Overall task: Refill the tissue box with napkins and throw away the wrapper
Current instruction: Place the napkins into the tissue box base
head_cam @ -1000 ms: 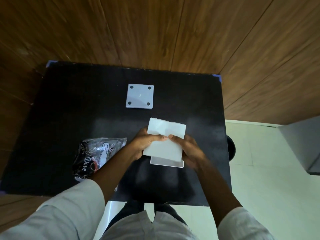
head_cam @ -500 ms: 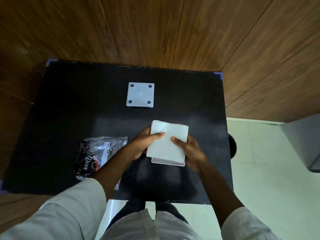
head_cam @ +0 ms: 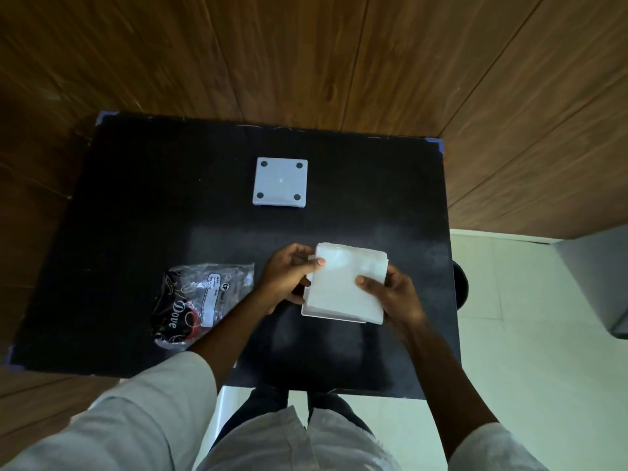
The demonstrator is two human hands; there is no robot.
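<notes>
A white stack of napkins (head_cam: pixel 343 283) sits over the open white tissue box (head_cam: pixel 326 316), of which only the near rim and left edge show. My left hand (head_cam: pixel 289 277) grips the stack's left side, thumb on top. My right hand (head_cam: pixel 394 294) holds its right side, thumb on top. The box's square white lid (head_cam: pixel 280 182), with a dark pad in each corner, lies flat farther back on the table. The empty plastic wrapper (head_cam: pixel 200 300), black and clear with "Dove" print, lies crumpled to the left of my left forearm.
Everything rests on a black table (head_cam: pixel 136 215) set against a wood-panelled wall (head_cam: pixel 306 56). A round dark object (head_cam: pixel 461 287) shows past the table's right edge above a pale tiled floor (head_cam: pixel 543 351). A grey cabinet (head_cam: pixel 598 283) stands at the far right.
The napkin stack has shifted slightly right and down toward the box, lying flatter over it. Both hands moved with it and keep their hold.
</notes>
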